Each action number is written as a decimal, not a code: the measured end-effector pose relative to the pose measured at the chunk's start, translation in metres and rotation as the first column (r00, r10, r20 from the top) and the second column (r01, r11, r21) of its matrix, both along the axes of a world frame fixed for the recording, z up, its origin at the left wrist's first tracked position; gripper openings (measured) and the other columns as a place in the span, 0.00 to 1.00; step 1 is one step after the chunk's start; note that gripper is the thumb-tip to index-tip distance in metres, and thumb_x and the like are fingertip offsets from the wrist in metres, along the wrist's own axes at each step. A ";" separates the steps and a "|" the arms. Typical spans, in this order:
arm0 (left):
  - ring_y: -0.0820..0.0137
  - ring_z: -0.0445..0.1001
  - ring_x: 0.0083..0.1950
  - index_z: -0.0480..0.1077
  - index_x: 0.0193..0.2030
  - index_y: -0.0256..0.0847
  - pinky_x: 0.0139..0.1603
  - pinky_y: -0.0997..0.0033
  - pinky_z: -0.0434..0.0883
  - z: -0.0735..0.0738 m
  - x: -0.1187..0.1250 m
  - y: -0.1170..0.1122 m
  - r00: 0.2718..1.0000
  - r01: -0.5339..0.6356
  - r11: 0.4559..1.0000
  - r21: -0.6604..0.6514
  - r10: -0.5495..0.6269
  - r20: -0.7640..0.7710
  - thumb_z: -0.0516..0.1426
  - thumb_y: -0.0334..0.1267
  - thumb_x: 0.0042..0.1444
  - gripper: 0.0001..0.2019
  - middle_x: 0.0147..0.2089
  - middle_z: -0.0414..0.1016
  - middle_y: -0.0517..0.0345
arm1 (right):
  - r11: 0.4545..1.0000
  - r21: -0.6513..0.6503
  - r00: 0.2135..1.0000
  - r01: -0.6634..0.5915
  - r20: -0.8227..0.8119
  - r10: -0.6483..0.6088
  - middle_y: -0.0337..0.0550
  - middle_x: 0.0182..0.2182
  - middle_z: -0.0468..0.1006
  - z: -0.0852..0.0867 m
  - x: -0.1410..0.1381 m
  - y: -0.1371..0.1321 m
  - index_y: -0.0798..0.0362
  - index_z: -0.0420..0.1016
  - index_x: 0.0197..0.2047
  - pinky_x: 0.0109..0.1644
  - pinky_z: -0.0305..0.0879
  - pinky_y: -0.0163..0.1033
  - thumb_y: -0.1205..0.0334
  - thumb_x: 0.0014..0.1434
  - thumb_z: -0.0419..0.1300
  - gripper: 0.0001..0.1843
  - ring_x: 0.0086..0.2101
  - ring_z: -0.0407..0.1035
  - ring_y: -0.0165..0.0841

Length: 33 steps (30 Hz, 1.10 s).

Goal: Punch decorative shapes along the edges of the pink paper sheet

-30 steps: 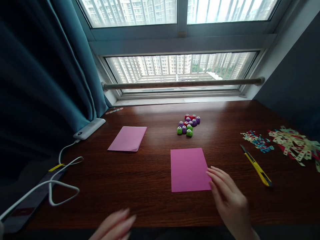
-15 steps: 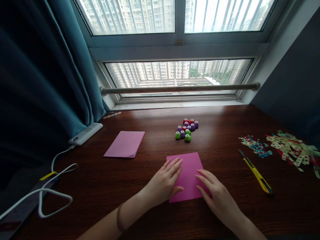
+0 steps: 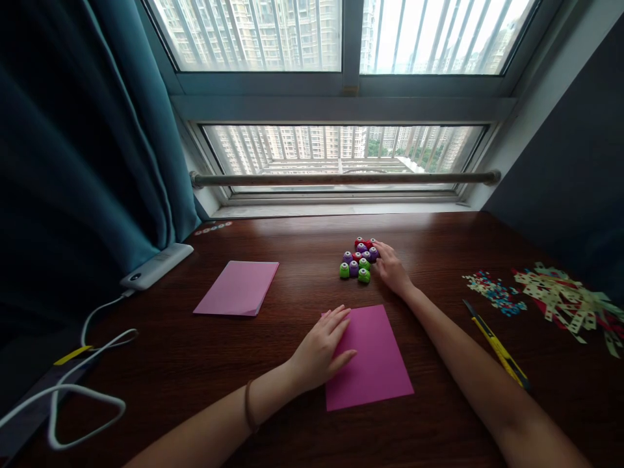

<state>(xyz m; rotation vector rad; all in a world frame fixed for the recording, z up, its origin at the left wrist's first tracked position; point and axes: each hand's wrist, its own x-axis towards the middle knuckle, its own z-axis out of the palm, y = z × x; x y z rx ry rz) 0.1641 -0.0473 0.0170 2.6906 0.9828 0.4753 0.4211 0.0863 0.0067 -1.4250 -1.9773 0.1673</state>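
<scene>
My left hand (image 3: 322,348) lies flat on the left part of a bright pink paper sheet (image 3: 370,361), fingers stretched and thumb apart. My right hand (image 3: 391,268) is at the right edge of a cluster of small pieces (image 3: 353,268) in red, purple and green, each topped by a white ringed disc. Its fingers are bent together there and cover the rightmost purple piece. What lies inside those fingers is hidden.
A stack of paler pink paper (image 3: 236,289) lies left. On the right are a yellow utility knife (image 3: 500,348), tiny coloured bits (image 3: 500,292) and cut strips (image 3: 560,292). A white power strip (image 3: 158,268) and its cable (image 3: 88,387) sit by the curtain (image 3: 141,162).
My right hand has left the pink sheet and reached forward to the cluster of pieces. My left hand stays on the sheet. The view has tilted slightly.
</scene>
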 end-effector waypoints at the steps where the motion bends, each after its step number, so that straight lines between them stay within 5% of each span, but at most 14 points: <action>1: 0.60 0.45 0.67 0.53 0.62 0.32 0.64 0.53 0.51 0.000 0.000 0.001 1.000 -0.001 1.000 -0.012 0.001 0.001 0.51 0.45 0.61 0.27 0.65 0.52 0.43 | 1.000 -0.003 1.000 -0.019 0.013 0.019 0.42 0.60 0.58 -0.006 -0.001 0.004 0.51 0.57 0.61 0.67 0.49 0.45 0.68 0.57 0.45 0.27 0.61 0.50 0.32; 5: 0.59 0.44 0.67 0.53 0.62 0.33 0.64 0.51 0.50 -0.001 0.000 0.001 0.999 0.025 0.999 -0.031 -0.026 -0.020 0.52 0.46 0.60 0.28 0.66 0.51 0.43 | 0.999 -0.019 0.998 -0.044 0.035 0.045 0.38 0.61 0.56 -0.020 0.000 0.007 0.48 0.56 0.61 0.67 0.49 0.46 0.69 0.56 0.45 0.29 0.61 0.49 0.32; 13: 0.58 0.43 0.67 0.52 0.62 0.31 0.64 0.51 0.49 -0.003 0.000 0.001 0.999 -0.031 0.999 -0.007 0.031 -0.018 0.53 0.47 0.58 0.30 0.66 0.50 0.41 | 0.991 -0.034 0.987 0.131 -0.092 -0.134 0.53 0.48 0.65 -0.019 0.004 0.001 0.54 0.67 0.53 0.57 0.59 0.53 0.60 0.53 0.54 0.24 0.50 0.59 0.42; 19: 0.54 0.41 0.67 0.50 0.63 0.26 0.64 0.49 0.50 -0.006 0.003 0.003 0.990 -0.139 0.990 0.001 0.139 -0.040 0.55 0.56 0.54 0.40 0.66 0.47 0.35 | 0.989 -0.117 0.954 0.090 -0.274 -0.119 0.46 0.42 0.71 -0.016 0.010 -0.003 0.53 0.72 0.45 0.52 0.67 0.46 0.59 0.52 0.56 0.16 0.43 0.67 0.34; 24: 0.53 0.42 0.67 0.47 0.64 0.25 0.63 0.51 0.52 -0.010 0.003 0.004 0.979 -0.201 0.979 -0.017 0.200 -0.044 0.55 0.59 0.51 0.45 0.66 0.45 0.33 | 0.986 -0.165 0.901 -0.029 -0.431 -0.046 0.44 0.44 0.72 -0.007 0.010 -0.044 0.55 0.71 0.43 0.50 0.71 0.35 0.55 0.50 0.59 0.18 0.43 0.70 0.30; 29: 0.54 0.43 0.67 0.46 0.65 0.26 0.63 0.51 0.54 -0.012 0.003 0.005 0.982 -0.185 0.982 -0.022 0.184 -0.038 0.55 0.56 0.53 0.43 0.66 0.45 0.34 | 0.968 -0.246 0.888 -0.042 -0.453 -0.077 0.43 0.41 0.74 -0.004 0.011 -0.090 0.52 0.73 0.41 0.46 0.71 0.36 0.54 0.49 0.61 0.16 0.40 0.71 0.29; 33: 0.54 0.43 0.67 0.46 0.64 0.25 0.63 0.51 0.54 -0.010 0.003 0.005 0.982 -0.185 0.982 -0.023 0.184 -0.048 0.55 0.54 0.54 0.41 0.66 0.46 0.33 | 0.947 -0.320 0.895 -0.021 -0.429 -0.125 0.42 0.37 0.77 -0.004 0.011 -0.098 0.53 0.74 0.40 0.43 0.72 0.37 0.55 0.47 0.62 0.17 0.36 0.72 0.29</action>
